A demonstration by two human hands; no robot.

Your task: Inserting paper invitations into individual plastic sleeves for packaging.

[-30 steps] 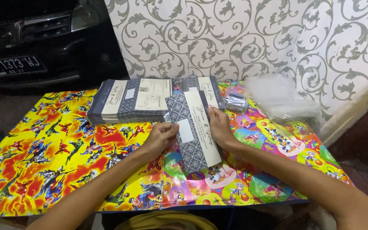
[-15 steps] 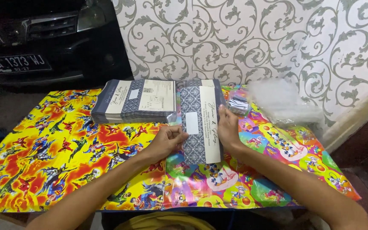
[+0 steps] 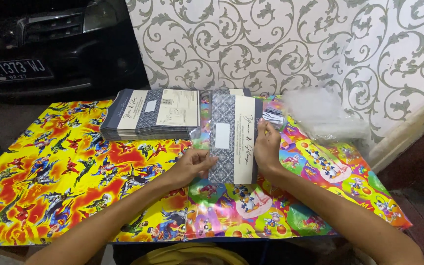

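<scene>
Here we hold a long grey-and-cream card [image 3: 232,139] upright over the tabletop [image 3: 65,172]: our left hand [image 3: 192,166] pinches its lower left edge, and our right hand [image 3: 267,149] grips its right edge with curled fingers. Just behind to the left lies a stack of matching cards [image 3: 150,114], and crumpled clear plastic [image 3: 322,114] sits to the right, near the patterned wall [image 3: 280,44].

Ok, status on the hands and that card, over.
Left hand and right hand both grip the long grey-and-cream patterned card, one on each long edge. Card lies flat on the colourful cartoon sheet. Stack of matching cards sits apart, behind left.
</scene>
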